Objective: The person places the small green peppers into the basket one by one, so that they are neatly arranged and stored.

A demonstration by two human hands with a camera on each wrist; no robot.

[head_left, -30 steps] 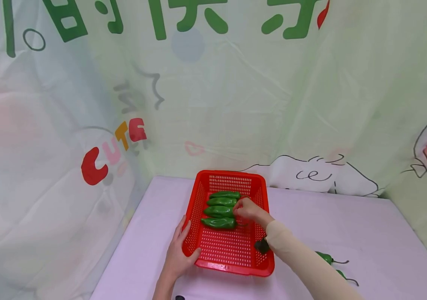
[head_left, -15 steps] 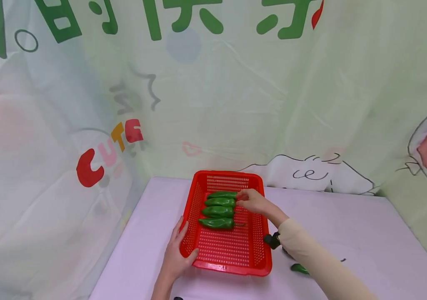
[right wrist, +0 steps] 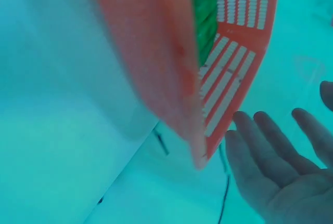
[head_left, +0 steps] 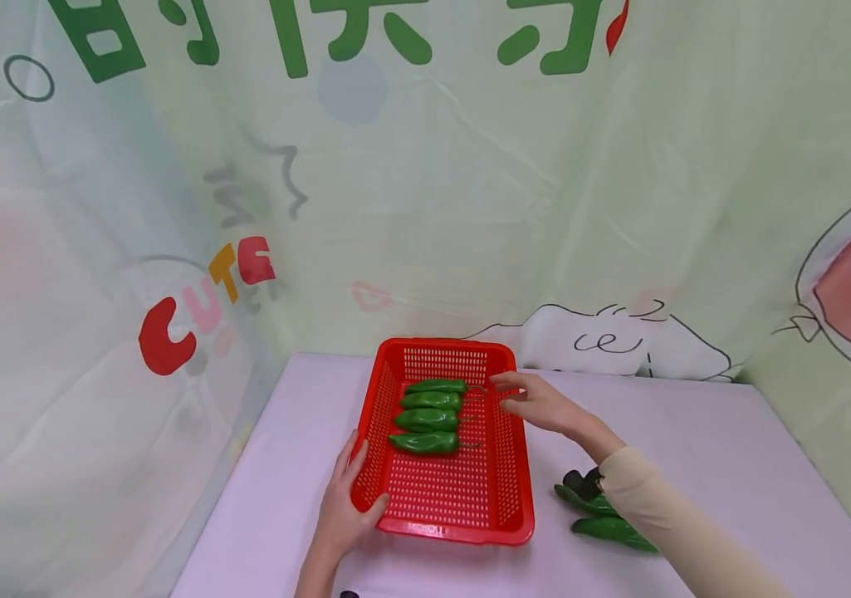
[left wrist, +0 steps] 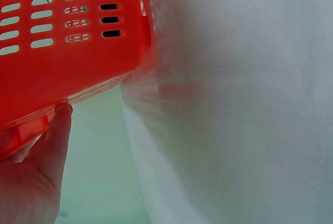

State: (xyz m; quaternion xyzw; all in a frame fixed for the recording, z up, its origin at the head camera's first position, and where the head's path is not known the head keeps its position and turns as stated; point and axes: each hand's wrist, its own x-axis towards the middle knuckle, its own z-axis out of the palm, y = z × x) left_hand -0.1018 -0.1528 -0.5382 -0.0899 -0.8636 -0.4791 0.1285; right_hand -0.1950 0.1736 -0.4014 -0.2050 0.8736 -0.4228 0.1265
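Observation:
A red plastic basket (head_left: 436,498) with slotted walls stands on the table. Inside it several green peppers (head_left: 427,421) lie side by side in a row, stems pointing right. My left hand (head_left: 340,508) holds the basket's front left corner, fingers along the outer left wall and thumb at the front rim. That grip also shows in the left wrist view, where the hand (left wrist: 34,180) touches the basket's edge. Over the right rim hovers my right hand (head_left: 542,404), holding nothing. Its fingers are extended and spread in the right wrist view.
Green peppers (head_left: 614,532) lie on the table right of the basket, partly covered by the right sleeve (head_left: 667,515). The pale tablecloth (head_left: 268,473) reaches a printed cloth backdrop (head_left: 425,208) behind and at both sides.
My right hand has drawn away from the pepper stems toward the right rim, its fingers spreading. The left hand stays at the basket's corner. More of the loose peppers on the right now shows.

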